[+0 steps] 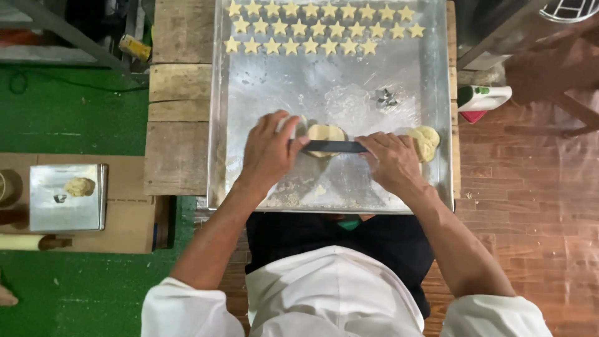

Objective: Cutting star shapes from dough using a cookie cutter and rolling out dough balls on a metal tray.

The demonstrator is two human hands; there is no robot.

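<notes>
Both hands press a dark cylindrical rolling pin [329, 146] over a flattened pale dough piece [325, 133].
The left hand [269, 151] and right hand [391, 161] curl closed around the pin's ends, mid-tray on the large silver metal tray [374, 75]; a pale dough lump [426, 141] lies just beside the right hand; rows of star-shaped dough cut-outs [318, 28] fill the far edge.
</notes>
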